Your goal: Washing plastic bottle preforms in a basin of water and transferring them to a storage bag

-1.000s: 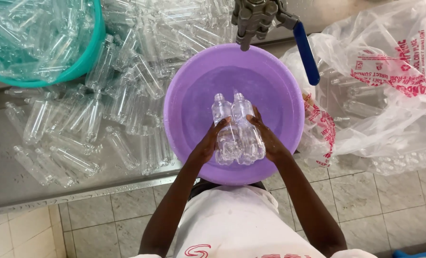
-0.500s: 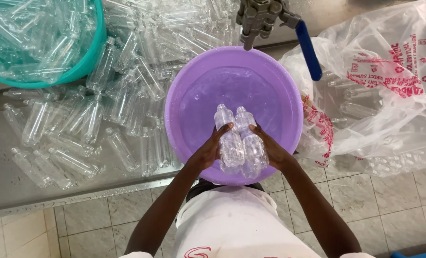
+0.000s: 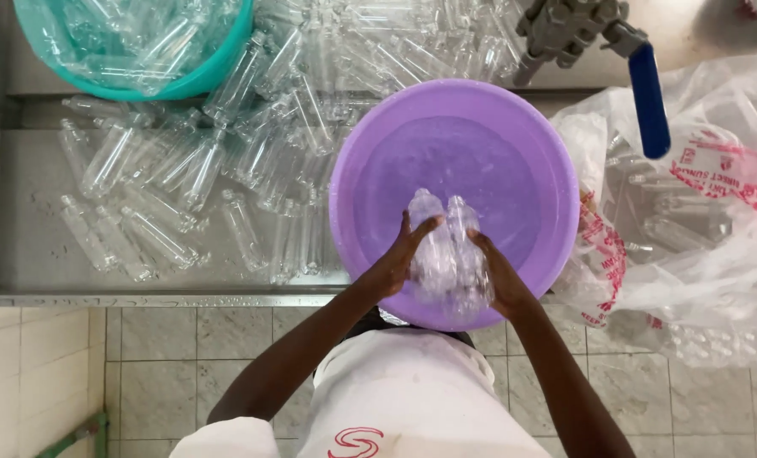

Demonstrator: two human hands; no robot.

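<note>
Right now two clear plastic bottles (image 3: 448, 250) sit side by side between the person's palms, low in the purple basin (image 3: 556, 161) at its near edge, necks pointing away from the body. The left hand (image 3: 391, 265) presses on the left bottle, fingers spread up its side; the right hand (image 3: 499, 276) cups the right one, so each grip is closed on a bottle and the pair is squeezed together. The basin seems to hold water, though its level is hard to read through the glare.

To do this well, I would judge that both bottles should stay pressed flat against each other with the necks free, held low in the basin so that splashes stay inside it, and with a firm hold, since wet thin plastic slips and dents easily.

Just left of the basin, many more clear bottles lie loose in the metal trough (image 3: 22, 293), some touching the basin's wall. Farther back, a teal tub (image 3: 217, 72) holds more of them. Over the basin's far rim hangs a grey tap fitting (image 3: 565, 25) with a blue lever handle (image 3: 650, 102). To the right lies a clear plastic bag (image 3: 692, 254) with red print, bottles dim inside it.

Whether the held bottles carry caps cannot be told; the teal tub and the bag are cut off by the frame
</note>
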